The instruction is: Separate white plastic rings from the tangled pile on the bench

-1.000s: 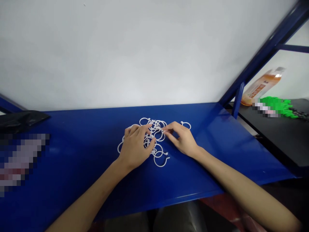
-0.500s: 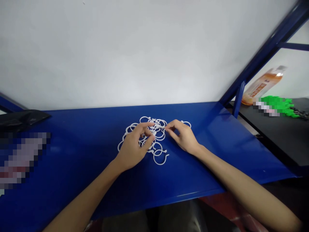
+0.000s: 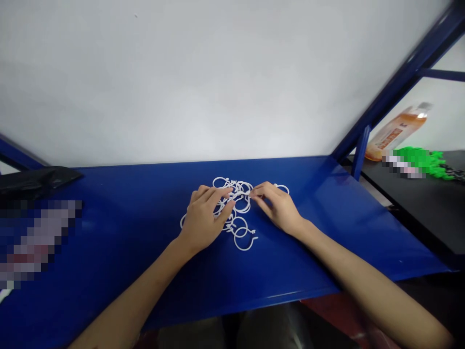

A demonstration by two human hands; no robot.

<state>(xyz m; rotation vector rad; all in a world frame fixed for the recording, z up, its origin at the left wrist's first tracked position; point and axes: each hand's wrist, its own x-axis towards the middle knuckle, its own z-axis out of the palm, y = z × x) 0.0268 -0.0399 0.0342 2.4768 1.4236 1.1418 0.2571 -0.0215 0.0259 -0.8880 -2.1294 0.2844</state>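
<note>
Head cam: a tangle of white plastic hook rings (image 3: 237,206) sits mid-shelf on the blue metal shelf (image 3: 119,252). Left hand (image 3: 205,220) has its fingers curled over the pile, right hand (image 3: 278,209) seems pinching a ring. Yank it and the hooks could snag.

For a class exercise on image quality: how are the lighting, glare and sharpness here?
Head view: soft, even light on the white wall, pale glare on the blue tabletop, mosaic blur at left, slightly soft edges on the white plastic rings.
</note>
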